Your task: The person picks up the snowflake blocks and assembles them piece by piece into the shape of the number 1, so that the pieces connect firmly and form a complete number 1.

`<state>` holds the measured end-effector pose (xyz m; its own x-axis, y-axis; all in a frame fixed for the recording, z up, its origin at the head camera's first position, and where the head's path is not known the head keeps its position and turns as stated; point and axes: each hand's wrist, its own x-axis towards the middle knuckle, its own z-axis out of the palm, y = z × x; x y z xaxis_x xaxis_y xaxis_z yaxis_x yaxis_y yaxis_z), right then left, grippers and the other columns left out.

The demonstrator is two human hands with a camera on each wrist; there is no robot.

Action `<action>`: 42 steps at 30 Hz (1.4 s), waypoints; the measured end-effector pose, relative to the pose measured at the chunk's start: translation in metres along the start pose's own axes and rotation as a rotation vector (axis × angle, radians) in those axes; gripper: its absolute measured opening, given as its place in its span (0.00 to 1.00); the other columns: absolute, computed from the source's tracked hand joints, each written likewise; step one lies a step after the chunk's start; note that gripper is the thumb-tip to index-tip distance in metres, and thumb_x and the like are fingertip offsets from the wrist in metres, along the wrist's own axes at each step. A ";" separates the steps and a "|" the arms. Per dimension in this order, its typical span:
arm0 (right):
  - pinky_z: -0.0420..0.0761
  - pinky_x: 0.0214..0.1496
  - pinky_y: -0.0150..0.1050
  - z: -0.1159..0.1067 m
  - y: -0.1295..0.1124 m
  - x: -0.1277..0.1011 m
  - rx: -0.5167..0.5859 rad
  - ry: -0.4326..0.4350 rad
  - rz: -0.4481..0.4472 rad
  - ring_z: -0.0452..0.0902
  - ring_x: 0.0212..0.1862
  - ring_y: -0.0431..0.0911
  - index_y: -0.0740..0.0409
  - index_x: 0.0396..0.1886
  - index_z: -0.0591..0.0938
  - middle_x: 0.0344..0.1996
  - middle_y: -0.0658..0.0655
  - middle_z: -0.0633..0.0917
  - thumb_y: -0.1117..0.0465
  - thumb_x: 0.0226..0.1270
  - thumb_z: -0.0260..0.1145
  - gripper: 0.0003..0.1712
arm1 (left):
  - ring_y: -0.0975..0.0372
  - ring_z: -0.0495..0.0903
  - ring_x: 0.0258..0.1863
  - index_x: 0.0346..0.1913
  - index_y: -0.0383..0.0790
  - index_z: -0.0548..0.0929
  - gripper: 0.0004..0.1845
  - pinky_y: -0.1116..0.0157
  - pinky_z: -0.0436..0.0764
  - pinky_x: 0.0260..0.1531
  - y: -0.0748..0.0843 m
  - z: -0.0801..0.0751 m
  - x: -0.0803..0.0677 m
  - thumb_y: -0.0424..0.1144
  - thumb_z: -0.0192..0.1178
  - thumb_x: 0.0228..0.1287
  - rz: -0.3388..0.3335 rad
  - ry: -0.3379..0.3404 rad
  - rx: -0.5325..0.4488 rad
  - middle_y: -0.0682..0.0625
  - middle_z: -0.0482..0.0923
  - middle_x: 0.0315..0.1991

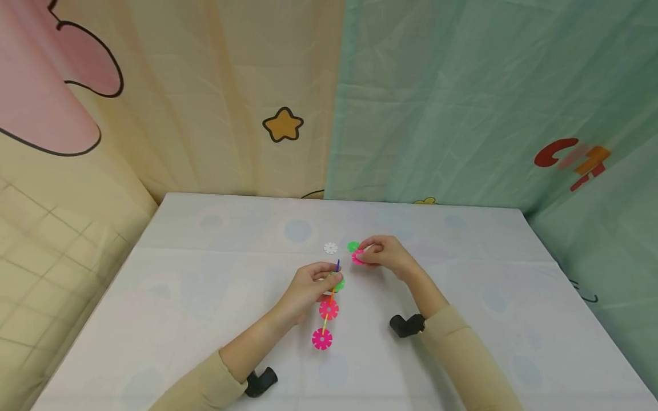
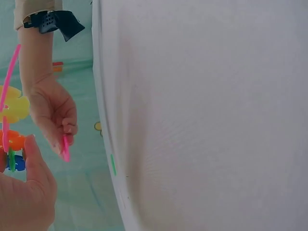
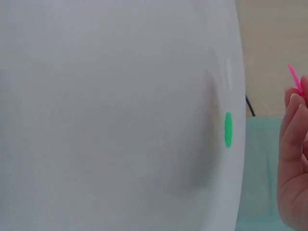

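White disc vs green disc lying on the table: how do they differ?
Colour: the white disc nearly blends into the pale table, while the green disc stands out. Position: the white disc lies clear of both hands, whereas the green disc sits right beside the right hand. Both lie flat, unheld, and look the same notched round shape.

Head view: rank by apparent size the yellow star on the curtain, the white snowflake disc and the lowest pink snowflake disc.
1. Yellow star on the curtain
2. Lowest pink snowflake disc, though nearer the camera
3. White snowflake disc
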<state>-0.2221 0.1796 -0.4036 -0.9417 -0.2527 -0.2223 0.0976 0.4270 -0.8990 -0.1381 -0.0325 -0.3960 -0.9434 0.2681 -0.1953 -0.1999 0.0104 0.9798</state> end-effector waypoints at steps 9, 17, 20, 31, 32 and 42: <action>0.80 0.38 0.40 0.009 -0.030 -0.014 0.087 -0.087 -0.101 0.78 0.30 0.56 0.66 0.43 0.79 0.20 0.50 0.83 0.61 0.59 0.68 0.15 | 0.63 0.79 0.32 0.55 0.27 0.74 0.22 0.66 0.80 0.35 -0.003 -0.001 0.001 0.38 0.60 0.63 -0.005 -0.019 -0.004 0.49 0.80 0.33; 0.80 0.36 0.39 0.017 -0.045 -0.020 0.099 -0.117 -0.159 0.78 0.28 0.54 0.67 0.42 0.79 0.21 0.51 0.83 0.64 0.59 0.67 0.14 | 0.56 0.79 0.33 0.54 0.27 0.75 0.21 0.66 0.79 0.34 -0.003 -0.002 0.001 0.39 0.60 0.62 -0.001 -0.024 -0.006 0.52 0.79 0.28; 0.80 0.35 0.39 0.018 -0.046 -0.021 0.082 -0.118 -0.158 0.78 0.28 0.55 0.67 0.41 0.80 0.20 0.52 0.82 0.64 0.59 0.67 0.13 | 0.56 0.79 0.32 0.54 0.27 0.75 0.21 0.66 0.79 0.33 -0.004 -0.002 0.001 0.38 0.61 0.62 0.005 -0.035 -0.010 0.53 0.78 0.26; 0.79 0.31 0.36 0.018 -0.051 -0.023 0.034 -0.177 -0.214 0.76 0.24 0.49 0.69 0.39 0.83 0.22 0.51 0.84 0.66 0.59 0.67 0.11 | 0.63 0.77 0.24 0.51 0.24 0.76 0.18 0.66 0.81 0.36 -0.005 -0.001 0.001 0.32 0.61 0.61 0.027 -0.004 -0.013 0.52 0.75 0.21; 0.79 0.31 0.36 0.017 -0.051 -0.023 0.028 -0.192 -0.223 0.76 0.24 0.49 0.69 0.40 0.83 0.23 0.51 0.84 0.66 0.59 0.66 0.11 | 0.63 0.77 0.24 0.51 0.23 0.76 0.18 0.66 0.81 0.36 -0.005 -0.001 0.000 0.32 0.61 0.61 0.027 -0.003 -0.012 0.52 0.75 0.21; 0.79 0.31 0.35 0.005 -0.058 -0.022 -0.058 -0.369 -0.280 0.75 0.25 0.44 0.72 0.42 0.82 0.26 0.54 0.84 0.71 0.62 0.61 0.10 | 0.64 0.75 0.23 0.48 0.21 0.76 0.17 0.68 0.77 0.33 -0.004 0.003 -0.002 0.30 0.62 0.59 0.051 -0.041 0.006 0.54 0.71 0.17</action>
<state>-0.2051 0.1562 -0.3486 -0.7509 -0.6525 -0.1023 -0.1722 0.3429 -0.9234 -0.1351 -0.0300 -0.3994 -0.9408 0.3074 -0.1428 -0.1495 0.0017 0.9888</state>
